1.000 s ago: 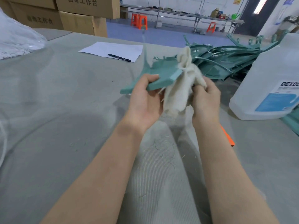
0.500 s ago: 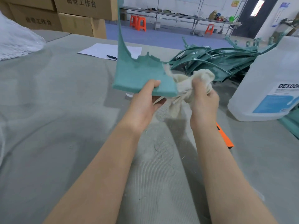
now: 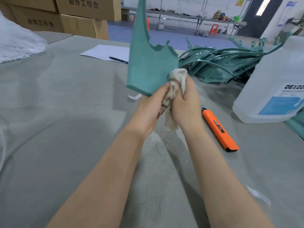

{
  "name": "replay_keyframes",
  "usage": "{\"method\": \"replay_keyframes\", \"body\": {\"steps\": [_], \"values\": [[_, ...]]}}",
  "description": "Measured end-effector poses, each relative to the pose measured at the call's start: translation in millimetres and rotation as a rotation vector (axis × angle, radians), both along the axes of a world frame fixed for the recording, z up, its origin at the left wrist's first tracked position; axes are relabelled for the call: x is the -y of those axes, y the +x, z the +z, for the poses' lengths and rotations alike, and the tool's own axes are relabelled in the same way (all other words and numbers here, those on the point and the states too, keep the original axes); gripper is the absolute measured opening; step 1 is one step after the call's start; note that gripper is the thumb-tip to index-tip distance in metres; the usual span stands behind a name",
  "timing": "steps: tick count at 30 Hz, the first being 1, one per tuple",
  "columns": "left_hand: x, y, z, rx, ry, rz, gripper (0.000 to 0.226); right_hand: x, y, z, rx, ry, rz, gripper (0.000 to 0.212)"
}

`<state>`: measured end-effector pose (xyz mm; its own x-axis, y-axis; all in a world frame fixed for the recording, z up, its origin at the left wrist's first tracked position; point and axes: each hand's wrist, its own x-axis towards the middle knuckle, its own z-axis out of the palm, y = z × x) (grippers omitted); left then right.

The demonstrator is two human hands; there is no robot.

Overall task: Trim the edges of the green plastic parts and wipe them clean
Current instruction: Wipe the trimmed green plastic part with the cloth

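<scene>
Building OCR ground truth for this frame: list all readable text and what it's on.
"曲奇工作台": upper cardboard box.
"曲奇工作台": lower cardboard box.
"DEXCO", cut off by the frame edge: label on the white jug.
Unreadable, too small or blurred: the black label on the orange knife, the fine print under the jug's brand, the yellow wall sign.

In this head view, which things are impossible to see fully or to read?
Head view only.
The part: top cut off by the upper edge.
The left hand: fingers hidden behind the part.
The cloth: middle hidden inside the right hand.
The jug: label cut by the right edge, small print unreadable.
The knife: label text too small.
</scene>
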<state>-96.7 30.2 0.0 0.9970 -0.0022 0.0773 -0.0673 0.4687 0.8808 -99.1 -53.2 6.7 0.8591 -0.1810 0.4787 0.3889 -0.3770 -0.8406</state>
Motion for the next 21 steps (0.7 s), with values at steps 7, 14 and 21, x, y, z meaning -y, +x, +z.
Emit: {"method": "replay_keyframes", "body": {"steps": [7,14,21], "values": [[12.7,-8.5,-1.2,0.076,0.245,-0.15,0.012,33.3,15.3,1.8,-0.137,0.242,-0.214,0.025],[4.4,-3.8,-1.2,0.053,0.044,-0.18,0.013,63.3,13.8,-0.7,-0.261,0.76,-0.216,0.023],[2.4,0.7,-1.9,0.062,0.128,0.071,0.028,19.5,5.5,6.2,-0.257,0.284,0.245,0.008]]}}
